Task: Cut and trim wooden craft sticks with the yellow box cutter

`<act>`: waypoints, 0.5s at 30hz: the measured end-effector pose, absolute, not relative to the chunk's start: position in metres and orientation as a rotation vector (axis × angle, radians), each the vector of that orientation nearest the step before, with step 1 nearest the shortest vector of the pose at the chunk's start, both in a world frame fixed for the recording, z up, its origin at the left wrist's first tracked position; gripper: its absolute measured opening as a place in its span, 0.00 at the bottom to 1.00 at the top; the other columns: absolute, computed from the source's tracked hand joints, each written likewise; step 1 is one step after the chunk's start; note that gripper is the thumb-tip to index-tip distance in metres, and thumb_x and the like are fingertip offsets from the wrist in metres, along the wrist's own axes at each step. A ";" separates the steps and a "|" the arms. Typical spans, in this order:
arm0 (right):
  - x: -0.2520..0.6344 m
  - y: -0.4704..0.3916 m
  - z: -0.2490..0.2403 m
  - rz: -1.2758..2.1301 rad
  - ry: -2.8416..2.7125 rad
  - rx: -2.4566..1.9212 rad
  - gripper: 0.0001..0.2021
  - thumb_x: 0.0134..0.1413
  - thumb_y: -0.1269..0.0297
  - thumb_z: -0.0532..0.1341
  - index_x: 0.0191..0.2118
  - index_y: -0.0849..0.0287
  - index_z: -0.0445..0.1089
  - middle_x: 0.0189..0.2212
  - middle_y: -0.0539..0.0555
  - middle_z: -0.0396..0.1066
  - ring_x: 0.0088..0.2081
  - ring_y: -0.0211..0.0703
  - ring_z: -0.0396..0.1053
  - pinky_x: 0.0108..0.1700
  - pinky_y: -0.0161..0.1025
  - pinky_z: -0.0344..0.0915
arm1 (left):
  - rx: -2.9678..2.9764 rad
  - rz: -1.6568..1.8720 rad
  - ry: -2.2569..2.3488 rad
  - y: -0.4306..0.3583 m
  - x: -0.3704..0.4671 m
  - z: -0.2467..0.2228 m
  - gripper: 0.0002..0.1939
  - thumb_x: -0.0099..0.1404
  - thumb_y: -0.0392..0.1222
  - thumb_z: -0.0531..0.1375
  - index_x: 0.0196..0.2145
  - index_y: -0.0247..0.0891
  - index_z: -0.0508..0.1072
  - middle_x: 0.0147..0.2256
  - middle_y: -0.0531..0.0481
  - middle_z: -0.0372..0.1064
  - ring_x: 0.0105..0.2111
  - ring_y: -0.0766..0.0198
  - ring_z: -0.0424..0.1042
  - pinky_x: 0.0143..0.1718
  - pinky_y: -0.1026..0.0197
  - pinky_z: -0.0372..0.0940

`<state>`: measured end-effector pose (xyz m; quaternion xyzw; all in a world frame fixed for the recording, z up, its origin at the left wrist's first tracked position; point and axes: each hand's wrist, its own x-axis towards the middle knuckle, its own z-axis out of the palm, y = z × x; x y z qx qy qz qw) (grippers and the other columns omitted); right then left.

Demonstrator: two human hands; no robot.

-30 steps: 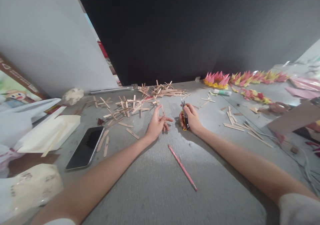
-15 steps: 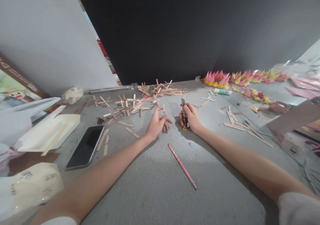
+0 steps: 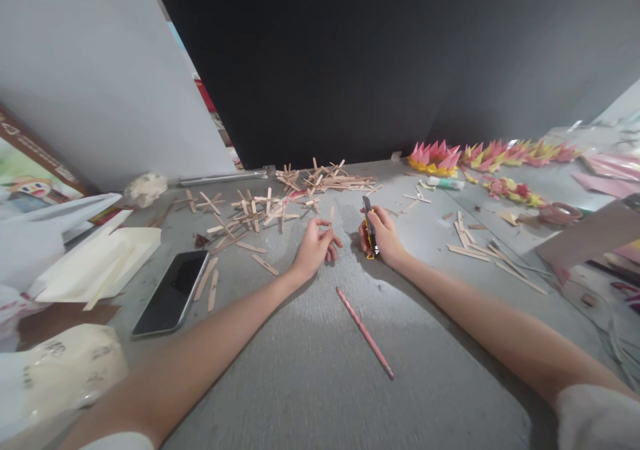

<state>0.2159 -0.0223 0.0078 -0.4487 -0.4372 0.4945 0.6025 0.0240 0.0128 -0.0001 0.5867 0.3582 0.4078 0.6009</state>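
Observation:
Between the thumb and fingers of my left hand is a short wooden craft stick, its upper end sticking up past the fingertips. My right hand is wrapped round a black and yellow utility knife, which points away from me; whether its blade is out I cannot tell. The two hands are apart, above the grey table. On the table in front of my forearms lies a pink pencil, slanting. Just beyond my left hand is a heap of craft sticks, several crossed together.
A phone and a white tray lie at left. Pink and yellow folded-paper pieces line the back right, near a glue stick. Loose stick pieces and a tape roll are at right. A black panel stands behind.
The craft stick in my left fingers has shifted slightly to the right and shows a little more upright. My right hand keeps the utility knife, tilted very slightly differently.

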 end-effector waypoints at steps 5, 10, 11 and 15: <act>0.216 -0.021 0.007 1.153 -1.006 -1.032 0.19 0.63 0.42 0.59 0.49 0.50 0.60 0.20 0.39 0.67 0.12 0.36 0.63 0.11 0.30 0.55 | 1.382 0.925 0.822 0.011 0.024 0.002 0.23 0.68 0.60 0.63 0.44 0.41 0.60 0.26 0.55 0.75 0.15 0.68 0.70 0.15 0.68 0.57; 0.216 -0.021 0.007 1.148 -1.008 -1.043 0.19 0.63 0.42 0.59 0.48 0.50 0.60 0.20 0.39 0.67 0.12 0.36 0.63 0.11 0.30 0.55 | 1.404 0.915 0.824 0.010 0.023 0.004 0.23 0.68 0.61 0.64 0.44 0.39 0.64 0.26 0.53 0.76 0.15 0.68 0.70 0.16 0.68 0.58; 0.216 -0.021 0.007 1.149 -1.010 -1.043 0.19 0.63 0.42 0.59 0.48 0.50 0.60 0.20 0.39 0.67 0.12 0.36 0.63 0.11 0.30 0.55 | 1.409 0.915 0.826 0.010 0.023 0.004 0.23 0.68 0.60 0.64 0.44 0.39 0.64 0.27 0.53 0.75 0.15 0.69 0.70 0.15 0.68 0.58; 0.216 -0.021 0.007 1.152 -1.008 -1.049 0.20 0.62 0.41 0.59 0.49 0.50 0.60 0.21 0.39 0.67 0.12 0.36 0.63 0.11 0.30 0.56 | 1.445 0.919 0.827 0.011 0.024 0.004 0.21 0.68 0.59 0.64 0.43 0.38 0.68 0.28 0.52 0.75 0.16 0.69 0.70 0.15 0.68 0.57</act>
